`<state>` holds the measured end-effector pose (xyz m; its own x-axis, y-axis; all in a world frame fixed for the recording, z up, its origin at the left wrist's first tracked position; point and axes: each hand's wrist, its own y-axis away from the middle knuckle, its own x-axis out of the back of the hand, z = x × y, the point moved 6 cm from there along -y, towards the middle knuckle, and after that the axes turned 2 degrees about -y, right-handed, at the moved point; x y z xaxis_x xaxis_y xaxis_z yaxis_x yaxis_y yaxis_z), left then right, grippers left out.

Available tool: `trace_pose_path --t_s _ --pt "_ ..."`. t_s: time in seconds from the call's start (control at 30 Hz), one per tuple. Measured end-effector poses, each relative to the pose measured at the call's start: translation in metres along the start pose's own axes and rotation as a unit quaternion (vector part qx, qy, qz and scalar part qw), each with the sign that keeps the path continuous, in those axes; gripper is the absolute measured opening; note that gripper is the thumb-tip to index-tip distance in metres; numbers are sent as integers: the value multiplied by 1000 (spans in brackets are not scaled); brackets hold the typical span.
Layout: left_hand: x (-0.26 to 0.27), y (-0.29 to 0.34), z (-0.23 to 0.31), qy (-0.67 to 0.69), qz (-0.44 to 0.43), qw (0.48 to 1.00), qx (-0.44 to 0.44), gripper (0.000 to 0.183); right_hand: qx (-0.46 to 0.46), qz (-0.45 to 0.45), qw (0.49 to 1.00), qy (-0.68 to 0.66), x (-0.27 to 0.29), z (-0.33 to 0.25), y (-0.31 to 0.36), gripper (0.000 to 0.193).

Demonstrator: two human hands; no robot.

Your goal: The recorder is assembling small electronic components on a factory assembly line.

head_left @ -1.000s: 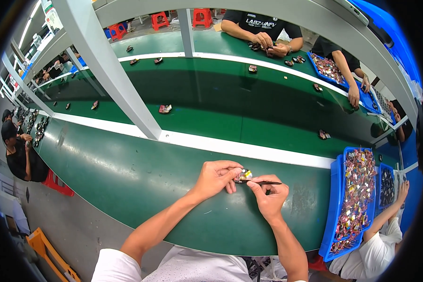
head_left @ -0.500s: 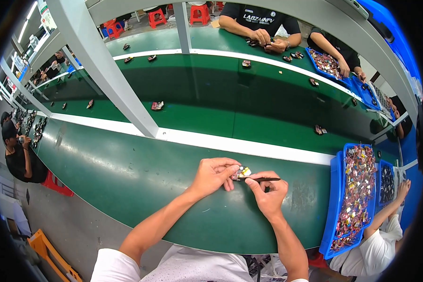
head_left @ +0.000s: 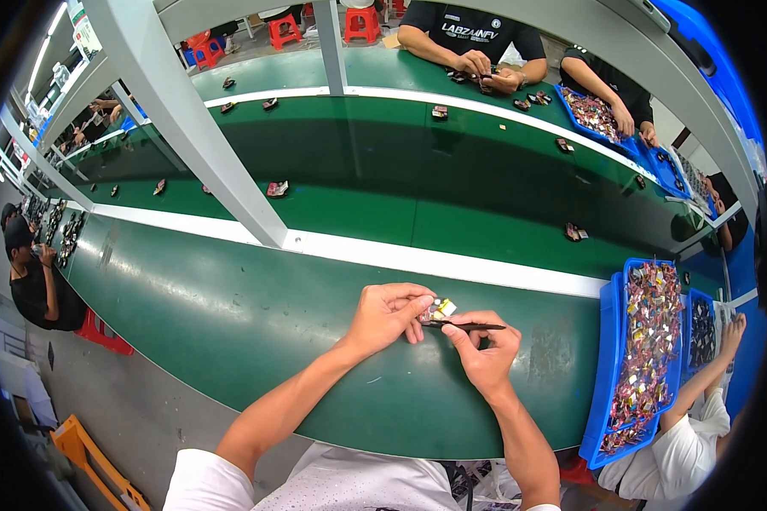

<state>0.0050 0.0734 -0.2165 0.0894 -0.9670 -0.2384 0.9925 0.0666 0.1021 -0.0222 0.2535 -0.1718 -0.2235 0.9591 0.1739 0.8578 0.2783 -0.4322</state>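
worked over a scuffed green workbench (head_left: 256,298), below a green belt (head_left: 469,204). held a small assembly (head_left: 444,310) over the bench, dark with yellow, white and pinkish bits. judged it very light, probably stiff in the body but fragile around those bits, maybe a little slippery; best held by the outer edges. pinched its left end between thumb and fingers of the left hand (head_left: 389,319). pinched a slim black tool (head_left: 483,327) in the right hand (head_left: 490,349), tip at the assembly's near side. farther right, saw a blue tray (head_left: 603,375) heaped with small reddish pieces (head_left: 652,341).
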Motion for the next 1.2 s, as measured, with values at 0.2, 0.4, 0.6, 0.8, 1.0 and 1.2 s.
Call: trace_pose_path --t_s 0.2,0.4,0.6,0.8,1.0,1.2 --pt "1 -2 1 11 -7 1000 6 24 22 -23 999 12 -1 -5 -3 12" --pt "1 -2 5 -1 -4 999 35 23 123 -64 989 51 -6 -25 -6 13" --pt "-6 1 9 -88 -18 996 18 25 188 -65 974 105 -8 -30 -4 13" --pt "-5 1 3 -93 27 995 10 17 181 -67 975 109 -10 -27 -2 13" --pt "-6 0 6 -123 37 992 -1 13 163 -59 981 83 -10 -24 -2 14" --pt "0 -13 6 -91 73 993 -9 16 171 -19 981 88 -3 -26 -8 17"
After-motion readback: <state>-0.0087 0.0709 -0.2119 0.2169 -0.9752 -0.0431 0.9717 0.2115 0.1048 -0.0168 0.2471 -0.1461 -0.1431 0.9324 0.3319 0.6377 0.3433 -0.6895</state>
